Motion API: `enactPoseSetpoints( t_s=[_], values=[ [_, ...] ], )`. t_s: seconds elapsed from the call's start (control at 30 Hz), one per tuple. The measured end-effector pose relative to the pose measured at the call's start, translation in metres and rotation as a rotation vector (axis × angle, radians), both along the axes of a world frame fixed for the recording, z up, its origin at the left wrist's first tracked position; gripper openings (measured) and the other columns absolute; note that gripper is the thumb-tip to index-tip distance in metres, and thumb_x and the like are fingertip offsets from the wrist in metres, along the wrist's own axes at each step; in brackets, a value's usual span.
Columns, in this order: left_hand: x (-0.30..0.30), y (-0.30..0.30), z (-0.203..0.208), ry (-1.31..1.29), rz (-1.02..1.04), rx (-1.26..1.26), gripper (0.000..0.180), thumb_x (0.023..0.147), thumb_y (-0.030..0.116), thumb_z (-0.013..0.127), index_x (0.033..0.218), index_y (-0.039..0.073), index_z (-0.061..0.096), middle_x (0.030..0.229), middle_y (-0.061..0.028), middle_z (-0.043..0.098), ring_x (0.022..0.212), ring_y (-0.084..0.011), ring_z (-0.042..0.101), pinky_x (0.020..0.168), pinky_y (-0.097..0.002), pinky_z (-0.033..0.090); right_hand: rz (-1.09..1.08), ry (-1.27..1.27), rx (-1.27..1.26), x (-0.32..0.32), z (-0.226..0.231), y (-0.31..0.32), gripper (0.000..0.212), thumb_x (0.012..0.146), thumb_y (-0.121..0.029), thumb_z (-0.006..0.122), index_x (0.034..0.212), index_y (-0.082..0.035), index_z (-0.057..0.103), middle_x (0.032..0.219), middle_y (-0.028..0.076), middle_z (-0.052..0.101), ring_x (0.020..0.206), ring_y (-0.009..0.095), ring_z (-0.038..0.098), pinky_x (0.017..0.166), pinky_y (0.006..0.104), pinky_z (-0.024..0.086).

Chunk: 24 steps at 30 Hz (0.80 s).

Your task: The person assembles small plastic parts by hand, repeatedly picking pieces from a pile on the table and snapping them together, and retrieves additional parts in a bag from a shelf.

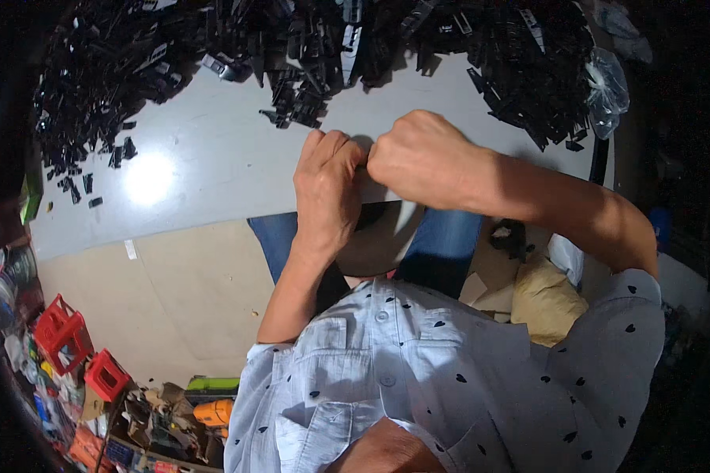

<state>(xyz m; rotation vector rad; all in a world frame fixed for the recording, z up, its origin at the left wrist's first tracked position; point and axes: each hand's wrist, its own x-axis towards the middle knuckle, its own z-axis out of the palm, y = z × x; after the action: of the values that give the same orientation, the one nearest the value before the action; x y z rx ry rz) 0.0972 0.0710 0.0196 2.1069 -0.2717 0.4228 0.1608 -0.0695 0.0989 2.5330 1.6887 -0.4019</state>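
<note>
Head view, left hand (326,193) and right hand (422,158) closing into fists, pressing together over white table (213,158), held thing hidden, black plastic parts (292,47) lying behind.

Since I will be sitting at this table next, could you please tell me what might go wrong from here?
1. Both hands, left hand and right hand, meet at the table edge; anything dropped would likely fall into the lap.
2. The pile of black parts reaches the far edge and may spill.
</note>
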Motion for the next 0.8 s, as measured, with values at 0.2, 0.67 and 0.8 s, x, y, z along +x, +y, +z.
enactPoseSetpoints(
  t_s=[0.2, 0.67, 0.8],
  values=[
    [0.002, 0.005, 0.002, 0.024, -0.005, -0.05, 0.018, 0.063, -0.006, 0.07, 0.074, 0.001, 0.057, 0.071, -0.0102, 0.049, 0.069, -0.0282, 0.046, 0.06, -0.0376, 0.039, -0.157, 0.101, 0.083, 0.007, -0.016, -0.042, 0.023, 0.085, -0.024, 0.065, 0.083, -0.004, 0.055, 0.066, 0.013, 0.057, 0.064, 0.033, 0.061, 0.058, 0.0404, 0.047],
    [-0.049, -0.007, 0.008, 1.092, -0.466, -0.942, 0.025, 0.067, 0.005, 0.083, 0.077, 0.002, 0.06, 0.07, -0.0024, 0.059, 0.057, -0.0061, 0.054, 0.049, -0.0196, 0.043, -0.163, 0.019, 0.476, -0.09, -0.023, -0.076, 0.017, 0.082, -0.013, 0.061, 0.074, -0.007, 0.048, 0.063, 0.007, 0.051, 0.055, 0.022, 0.057, 0.05, 0.0347, 0.046],
    [-0.067, -0.011, -0.001, 0.836, -0.402, -0.401, 0.025, 0.068, 0.009, 0.082, 0.079, 0.001, 0.061, 0.071, -0.0103, 0.061, 0.06, -0.0203, 0.059, 0.053, -0.0289, 0.045, -0.237, 0.1, 0.417, -0.107, -0.049, -0.075, 0.015, 0.083, -0.014, 0.06, 0.075, -0.005, 0.05, 0.063, 0.01, 0.055, 0.054, 0.025, 0.06, 0.048, 0.0361, 0.046]
  ],
)
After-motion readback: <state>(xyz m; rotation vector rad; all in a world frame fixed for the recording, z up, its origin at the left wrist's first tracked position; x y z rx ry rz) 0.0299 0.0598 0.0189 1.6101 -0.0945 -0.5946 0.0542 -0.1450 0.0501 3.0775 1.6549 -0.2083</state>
